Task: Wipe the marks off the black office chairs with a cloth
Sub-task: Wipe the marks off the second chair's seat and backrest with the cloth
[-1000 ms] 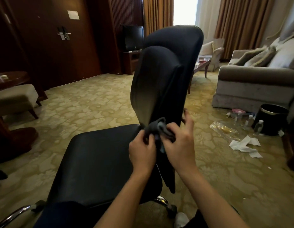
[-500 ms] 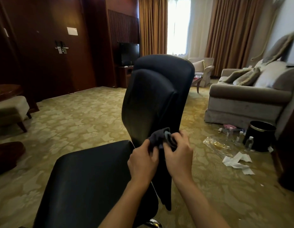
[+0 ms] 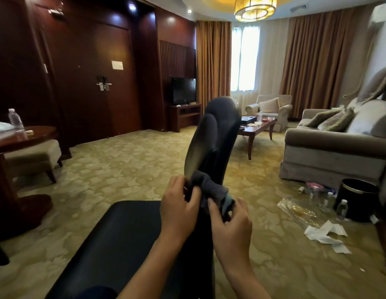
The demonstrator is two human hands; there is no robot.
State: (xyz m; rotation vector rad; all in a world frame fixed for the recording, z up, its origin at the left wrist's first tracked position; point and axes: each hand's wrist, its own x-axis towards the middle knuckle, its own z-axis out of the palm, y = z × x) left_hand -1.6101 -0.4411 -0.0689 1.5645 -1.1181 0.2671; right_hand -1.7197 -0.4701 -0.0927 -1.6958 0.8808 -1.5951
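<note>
From the head view we look across a patterned carpet [image 3: 127,169] with a grey sofa [image 3: 330,152] on the right, a dark coffee table [image 3: 255,128] beyond the chair, and an armchair [image 3: 272,108] by the window. A round wooden table [image 3: 25,137] on the left carries a water bottle [image 3: 15,119]. A television [image 3: 183,91] stands on a low cabinet against the dark panelled wall.

Between us and the sofa, litter lies on the carpet: crumpled white paper [image 3: 327,234], a clear plastic wrapper [image 3: 297,209] and small bottles [image 3: 341,207] beside a black waste bin [image 3: 358,199]. We cannot tell what the bin holds, since its inside is dark.

The black office chair [image 3: 211,143] stands directly before us, its backrest seen nearly edge-on and its seat [image 3: 114,244] spreading toward the lower left. A dark grey cloth [image 3: 209,186] is bunched at the bottom of the backrest, just above the seat. Our left hand [image 3: 179,209] has its fingers curled round the cloth's left side, and our right hand [image 3: 231,225] pinches the cloth's right end with thumb and bent fingers. The two hands sit close together, both forearms reaching up from the bottom edge.
</note>
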